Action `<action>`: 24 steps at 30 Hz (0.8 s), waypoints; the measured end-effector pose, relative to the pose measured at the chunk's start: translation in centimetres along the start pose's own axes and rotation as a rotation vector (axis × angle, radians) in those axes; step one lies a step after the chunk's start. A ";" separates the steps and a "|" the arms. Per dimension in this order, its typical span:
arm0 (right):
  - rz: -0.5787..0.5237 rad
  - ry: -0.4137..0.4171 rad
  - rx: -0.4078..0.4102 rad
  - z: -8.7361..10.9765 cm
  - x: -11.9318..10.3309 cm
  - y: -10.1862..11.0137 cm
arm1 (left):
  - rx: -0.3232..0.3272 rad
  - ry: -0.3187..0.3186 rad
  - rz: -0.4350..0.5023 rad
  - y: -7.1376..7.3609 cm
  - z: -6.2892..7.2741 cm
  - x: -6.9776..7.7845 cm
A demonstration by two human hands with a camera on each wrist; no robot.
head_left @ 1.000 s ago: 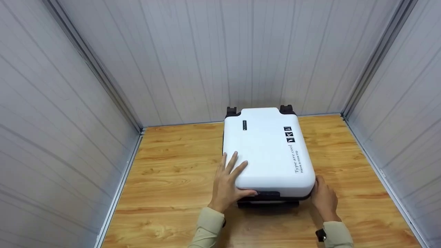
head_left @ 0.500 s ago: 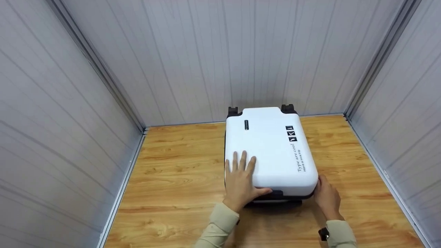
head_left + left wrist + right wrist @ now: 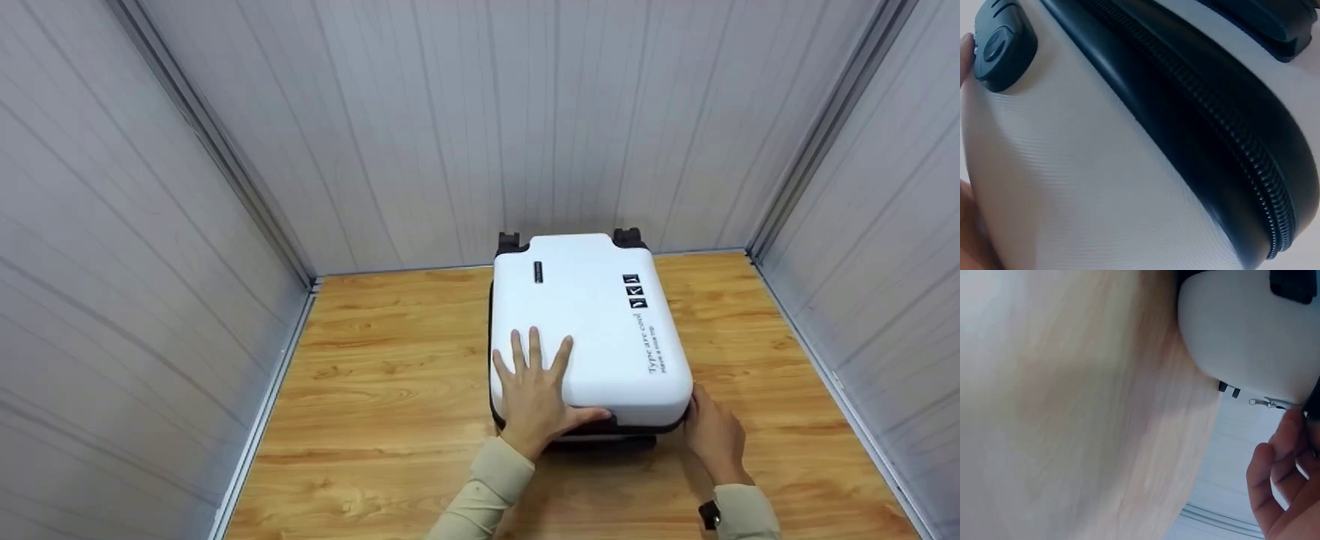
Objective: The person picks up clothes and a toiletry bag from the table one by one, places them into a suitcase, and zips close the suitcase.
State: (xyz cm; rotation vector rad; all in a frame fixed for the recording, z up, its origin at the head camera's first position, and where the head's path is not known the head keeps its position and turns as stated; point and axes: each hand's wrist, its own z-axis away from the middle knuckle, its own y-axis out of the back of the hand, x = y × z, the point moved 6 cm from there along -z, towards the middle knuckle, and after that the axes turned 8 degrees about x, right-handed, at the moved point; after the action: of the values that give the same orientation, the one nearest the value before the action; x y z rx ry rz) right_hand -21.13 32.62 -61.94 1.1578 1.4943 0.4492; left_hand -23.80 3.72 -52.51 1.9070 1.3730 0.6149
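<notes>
A white hard-shell suitcase (image 3: 585,322) lies flat on the wooden floor, wheels toward the back wall. My left hand (image 3: 534,401) presses on its near left part, fingers spread on the shell and thumb along the near edge by the black side handle. Up close, the left wrist view shows the black-edged zipper (image 3: 1224,118) and a dark lock (image 3: 1005,48). At the near right corner is my right hand (image 3: 714,435). In the right wrist view its curled fingers (image 3: 1286,439) pinch at the zipper edge, right by a metal zipper pull (image 3: 1264,403).
Black wheels (image 3: 627,238) stick out at the suitcase's far end, close to the back wall (image 3: 420,135). Panelled walls stand left (image 3: 135,300) and right (image 3: 877,225). Wooden floor (image 3: 375,390) spreads around the suitcase.
My left hand has slid to the right across the suitcase's near end, its thumb now farther along the edge. The right hand stays at the near right corner, hardly moved.
</notes>
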 end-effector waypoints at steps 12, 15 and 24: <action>0.046 0.101 -0.012 -0.1 0.2 0.9 | 0.033 0.007 0.029 0.0 0.3 0.2; 0.049 0.123 -0.021 -0.3 0.2 1.0 | 0.053 0.005 0.036 0.1 0.2 0.2; 0.072 0.161 -0.090 0.0 -0.1 1.4 | 0.046 0.002 0.028 0.2 0.0 -0.3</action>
State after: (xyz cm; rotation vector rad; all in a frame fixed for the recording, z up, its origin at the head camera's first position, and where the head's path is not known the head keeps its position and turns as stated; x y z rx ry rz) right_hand -20.58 33.17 -60.72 1.1279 1.5568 0.6657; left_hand -23.80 3.38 -52.38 1.9653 1.3753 0.6036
